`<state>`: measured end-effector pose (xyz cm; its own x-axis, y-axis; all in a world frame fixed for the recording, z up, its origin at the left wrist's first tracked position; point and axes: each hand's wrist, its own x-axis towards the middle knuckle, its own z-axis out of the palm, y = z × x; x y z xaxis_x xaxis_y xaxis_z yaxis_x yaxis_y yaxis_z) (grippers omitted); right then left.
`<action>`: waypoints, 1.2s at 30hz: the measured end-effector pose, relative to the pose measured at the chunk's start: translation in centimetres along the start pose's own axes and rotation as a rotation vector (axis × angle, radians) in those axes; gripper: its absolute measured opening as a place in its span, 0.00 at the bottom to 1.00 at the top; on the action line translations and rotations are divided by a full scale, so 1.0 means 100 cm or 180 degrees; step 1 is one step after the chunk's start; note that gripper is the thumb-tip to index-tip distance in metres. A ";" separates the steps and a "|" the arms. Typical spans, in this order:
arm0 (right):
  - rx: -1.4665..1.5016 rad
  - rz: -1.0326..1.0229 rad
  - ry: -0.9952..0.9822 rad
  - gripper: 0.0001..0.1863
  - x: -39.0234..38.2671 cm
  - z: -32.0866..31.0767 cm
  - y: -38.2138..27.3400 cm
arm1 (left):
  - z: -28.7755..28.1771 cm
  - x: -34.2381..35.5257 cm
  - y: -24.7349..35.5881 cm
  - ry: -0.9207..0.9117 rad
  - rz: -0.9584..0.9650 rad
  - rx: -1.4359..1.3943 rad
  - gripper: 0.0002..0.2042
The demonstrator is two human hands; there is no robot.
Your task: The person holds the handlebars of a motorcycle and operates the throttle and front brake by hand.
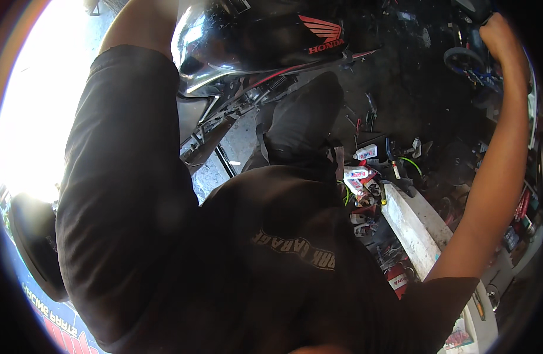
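Observation:
My left arm reaches up past the top edge, so my left hand is out of the picture. The arm runs beside a black motorcycle fuel tank (254,41) with a red wing emblem. At the upper right, my right hand (500,38) is closed at the end of my outstretched arm. It is up against a dark rounded object (474,9), cut off by the rim of the view. What exactly the fingers hold is hidden in the dark.
Bottles (366,152), tools (372,112) and a yellow-green cord (412,165) lie on the floor right of my legs. Nearby are a long, worn white panel (419,227) and a red container (396,277). A small wheel (463,60) stands below my right hand.

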<state>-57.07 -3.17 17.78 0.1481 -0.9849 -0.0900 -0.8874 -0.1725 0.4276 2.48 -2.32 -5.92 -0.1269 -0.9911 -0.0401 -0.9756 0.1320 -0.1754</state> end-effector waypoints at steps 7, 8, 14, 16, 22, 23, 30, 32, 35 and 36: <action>0.0419 -0.0242 -0.0175 0.20 0.011 0.007 0.012 | 0.006 0.002 -0.002 0.0029 0.0051 0.0035 0.21; 0.0466 -0.0315 -0.0204 0.20 0.014 0.010 0.015 | 0.008 0.004 -0.003 0.0030 0.0066 0.0056 0.21; -0.0098 -0.0050 -0.0409 0.22 0.012 0.002 0.009 | 0.014 0.004 -0.007 0.0062 0.0253 0.0278 0.22; -0.0052 0.0105 -0.0335 0.23 0.000 -0.010 -0.009 | 0.011 0.000 -0.003 0.0114 0.0846 0.1073 0.23; -0.0275 0.0311 -0.0012 0.21 -0.055 -0.059 -0.069 | -0.003 -0.009 0.004 0.0699 -0.0105 -0.0835 0.22; -0.0128 0.0326 -0.0215 0.25 -0.063 -0.070 -0.072 | -0.005 -0.005 0.007 0.0413 -0.0079 -0.0628 0.24; 0.0274 0.0355 -0.0446 0.46 -0.081 -0.102 -0.089 | -0.020 -0.015 0.012 0.0116 -0.0539 -0.1185 0.21; 0.0176 0.0363 -0.0215 0.44 -0.085 -0.099 -0.091 | -0.023 -0.016 0.013 0.0221 -0.0495 -0.1231 0.20; 0.0229 0.0470 -0.0322 0.42 -0.087 -0.097 -0.092 | -0.024 -0.013 0.012 0.0169 -0.0537 -0.1252 0.17; 0.0228 0.0523 -0.0342 0.41 -0.087 -0.097 -0.093 | -0.024 -0.013 0.012 0.0165 -0.0527 -0.1248 0.17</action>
<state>-45.89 6.88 23.33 -0.0454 -0.9916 -0.1214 -0.9251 -0.0041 0.3797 1.06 -0.97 -3.71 0.0381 -0.9992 0.0083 -0.9766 -0.0354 0.2123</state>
